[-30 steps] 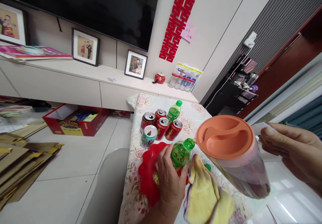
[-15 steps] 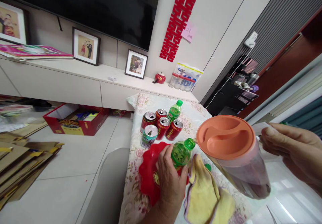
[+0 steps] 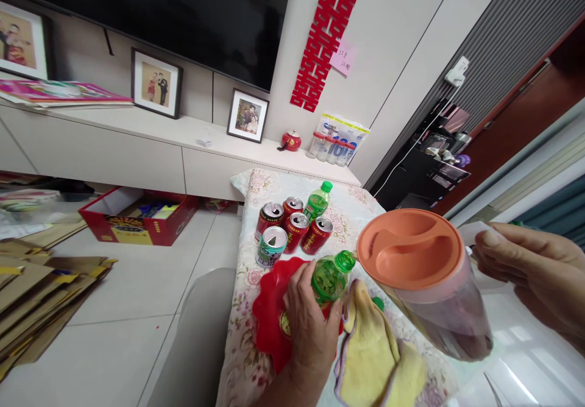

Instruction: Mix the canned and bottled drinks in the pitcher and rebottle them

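My left hand [image 3: 311, 322] is wrapped round an uncapped green plastic bottle [image 3: 329, 280] standing over a red scalloped tray [image 3: 269, 309]. Gripped by its handle in my right hand [image 3: 534, 261], a clear pitcher [image 3: 439, 309] with an orange lid [image 3: 411, 248] tilts left, its spout at the bottle's mouth. Dark liquid shows inside the pitcher. A yellow cloth [image 3: 372, 358] lies beside the tray, with a green cap [image 3: 378, 303] at its edge. Behind the bottle stand several opened red cans [image 3: 296, 233], a teal can [image 3: 271, 248] and a capped green bottle [image 3: 317, 201].
A flowered tablecloth [image 3: 247, 340] covers the table. Beyond it, a low white cabinet [image 3: 210, 157] bears picture frames, a red pot [image 3: 290, 141] and several jars [image 3: 331, 150]. A red box [image 3: 137, 224] and flattened cardboard [image 3: 41, 297] lie on the floor at left.
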Demonstrator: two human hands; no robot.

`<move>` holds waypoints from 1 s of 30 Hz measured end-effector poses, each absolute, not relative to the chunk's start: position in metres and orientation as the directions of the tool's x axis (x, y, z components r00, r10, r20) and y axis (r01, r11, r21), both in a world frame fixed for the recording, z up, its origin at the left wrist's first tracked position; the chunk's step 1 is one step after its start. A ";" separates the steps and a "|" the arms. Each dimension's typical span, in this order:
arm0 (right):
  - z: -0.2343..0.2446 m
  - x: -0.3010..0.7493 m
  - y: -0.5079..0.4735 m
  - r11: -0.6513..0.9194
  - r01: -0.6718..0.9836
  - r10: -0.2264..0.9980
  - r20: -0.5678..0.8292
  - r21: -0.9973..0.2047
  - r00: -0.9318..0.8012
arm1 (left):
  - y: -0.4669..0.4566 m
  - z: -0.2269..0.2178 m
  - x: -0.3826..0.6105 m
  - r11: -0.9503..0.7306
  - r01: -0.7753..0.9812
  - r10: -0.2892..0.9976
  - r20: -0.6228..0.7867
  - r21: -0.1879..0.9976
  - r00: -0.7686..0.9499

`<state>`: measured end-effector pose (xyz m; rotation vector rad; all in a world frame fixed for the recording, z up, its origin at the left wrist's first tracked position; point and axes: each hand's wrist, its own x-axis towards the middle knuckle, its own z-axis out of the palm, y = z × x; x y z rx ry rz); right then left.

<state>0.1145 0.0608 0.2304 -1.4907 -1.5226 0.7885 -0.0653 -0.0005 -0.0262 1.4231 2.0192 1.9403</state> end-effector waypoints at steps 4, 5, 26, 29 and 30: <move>0.230 0.114 0.061 0.106 0.477 0.988 0.146 -0.872 0.047 | -0.001 -0.026 -0.065 -0.175 0.581 0.579 0.560 0.795 -0.592; 0.231 0.114 0.060 0.112 0.476 0.987 0.152 -0.872 0.047 | -0.001 -0.026 -0.065 -0.174 0.577 0.579 0.557 0.798 -0.595; 0.233 0.110 0.058 0.096 0.502 0.987 0.147 -0.860 0.063 | 0.001 -0.026 -0.066 -0.163 0.588 0.574 0.561 0.792 -0.596; 0.233 0.110 0.058 0.076 0.480 0.990 0.124 -0.874 0.070 | 0.001 -0.025 -0.066 -0.168 0.585 0.569 0.562 0.794 -0.600; 0.233 0.111 0.058 0.074 0.478 0.990 0.123 -0.875 0.070 | 0.001 -0.025 -0.066 -0.169 0.582 0.569 0.561 0.795 -0.601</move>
